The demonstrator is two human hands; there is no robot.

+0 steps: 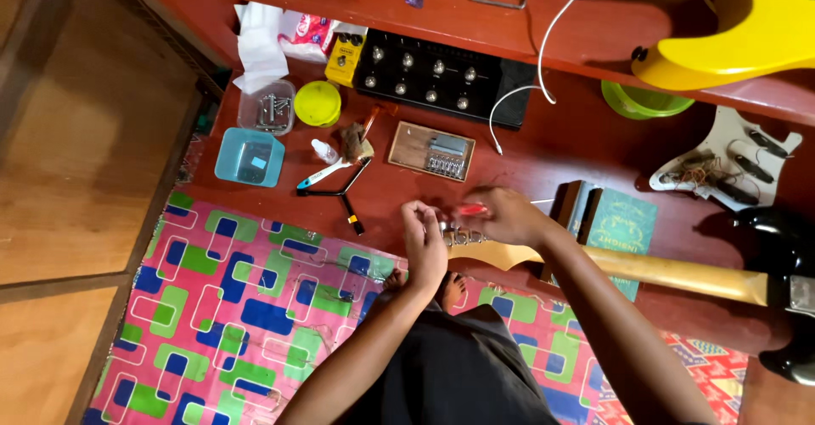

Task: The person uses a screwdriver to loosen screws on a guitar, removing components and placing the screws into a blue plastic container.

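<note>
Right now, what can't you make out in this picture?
Head view only:
- Guitar headstock: tuners hidden behind both hands.
- Red tool: its tip is covered by the right hand.
- Left hand: grip contents too small to tell.
- Yellow guitar: cut off by the edge.

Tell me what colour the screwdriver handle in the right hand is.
Red, seen in the head view: the screwdriver handle in the right hand.
</note>
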